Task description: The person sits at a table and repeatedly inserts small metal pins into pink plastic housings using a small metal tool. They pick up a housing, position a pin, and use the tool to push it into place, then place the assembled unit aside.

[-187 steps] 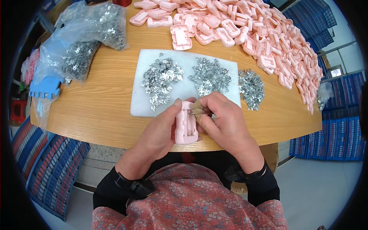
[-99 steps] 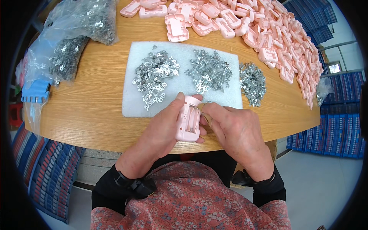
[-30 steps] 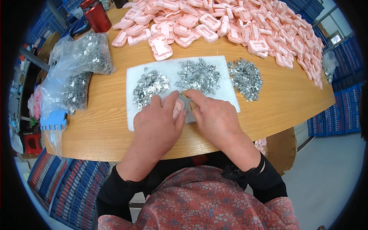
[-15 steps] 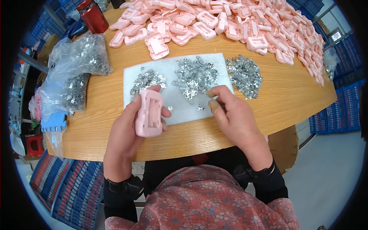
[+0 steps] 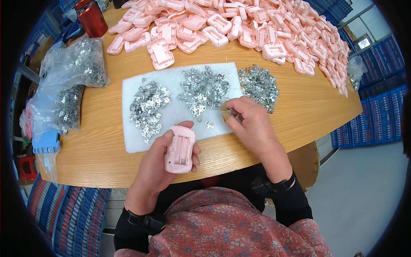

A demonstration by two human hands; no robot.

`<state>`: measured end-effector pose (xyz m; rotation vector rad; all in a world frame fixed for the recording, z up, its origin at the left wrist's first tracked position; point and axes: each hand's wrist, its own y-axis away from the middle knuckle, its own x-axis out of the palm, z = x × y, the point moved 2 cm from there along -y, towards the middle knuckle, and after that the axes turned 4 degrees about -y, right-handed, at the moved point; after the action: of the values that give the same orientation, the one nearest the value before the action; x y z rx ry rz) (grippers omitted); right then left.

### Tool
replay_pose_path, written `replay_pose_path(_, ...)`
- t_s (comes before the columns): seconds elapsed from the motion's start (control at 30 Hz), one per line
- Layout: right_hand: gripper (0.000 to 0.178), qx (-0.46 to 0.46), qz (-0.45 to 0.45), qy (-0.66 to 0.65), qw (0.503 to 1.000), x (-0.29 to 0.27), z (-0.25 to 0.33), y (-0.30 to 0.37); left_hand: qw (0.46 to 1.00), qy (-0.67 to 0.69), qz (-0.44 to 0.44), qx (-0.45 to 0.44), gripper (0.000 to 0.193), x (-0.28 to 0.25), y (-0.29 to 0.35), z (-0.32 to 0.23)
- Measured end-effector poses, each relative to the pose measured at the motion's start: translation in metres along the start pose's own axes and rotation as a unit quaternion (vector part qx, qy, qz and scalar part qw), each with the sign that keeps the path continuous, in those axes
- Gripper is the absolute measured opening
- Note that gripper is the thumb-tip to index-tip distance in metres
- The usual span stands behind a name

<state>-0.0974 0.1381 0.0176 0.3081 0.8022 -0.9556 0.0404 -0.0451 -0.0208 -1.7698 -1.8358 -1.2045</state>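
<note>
My left hand point(image 5: 156, 160) is closed around a pink plastic housing point(image 5: 172, 162), held with its rectangular compartment facing up near the table's front edge. A bit of shiny metal shows at the compartment's lower end. My right hand point(image 5: 252, 124) hovers over the right side of a white foam mat point(image 5: 171, 73), thumb and forefinger pinched together; what sits between them is too small to make out. Small silvery metal clips lie on the mat in a left pile point(image 5: 147, 107) and a middle pile point(image 5: 203, 90). A few loose clips point(image 5: 209, 124) lie below the middle pile.
Another clip pile point(image 5: 259, 85) lies right of the mat. Many pink housings point(image 5: 274, 32) are heaped along the table's far side. Clear plastic bags of metal parts point(image 5: 85, 64), a red jar point(image 5: 91, 19) and a blue ridged block point(image 5: 46, 142) stand at left.
The whole view has shifted a little. My left hand has brought the housing off the mat, toward me. Metal now shows in its lower end. My right hand stays pinched over the mat.
</note>
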Motion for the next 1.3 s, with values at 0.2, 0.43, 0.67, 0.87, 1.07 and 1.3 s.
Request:
replay_pose_path(0.2,0.021,0.021,-0.044,-0.060,0.997,-0.002,-0.009,-0.003,1.000,0.009,0.000,-0.001,0.049,-0.005,0.000,0.003)
replay_pose_path(0.43,0.019,-0.009,0.057,-0.028,0.998,0.002,0.009,0.003,1.000,-0.008,0.010,0.006,0.048,-0.004,-0.001,0.004)
replay_pose_path(0.67,0.012,-0.040,0.034,-0.003,0.999,0.020,0.008,-0.007,1.000,-0.027,-0.012,-0.006,0.048,0.000,0.001,0.000)
replay_pose_path(0.87,0.015,-0.009,0.076,0.079,0.994,0.008,0.005,-0.005,0.999,-0.032,-0.018,-0.002,0.049,0.000,0.002,0.001)
replay_pose_path(1.07,0.017,-0.066,0.042,0.045,0.996,0.019,0.021,-0.005,0.999,-0.032,-0.016,-0.004,0.048,0.003,0.000,0.000)
replay_pose_path(1.3,0.017,-0.112,0.025,0.084,0.990,0.030,0.026,-0.019,0.999,-0.032,-0.016,-0.007,0.047,0.002,0.001,-0.002)
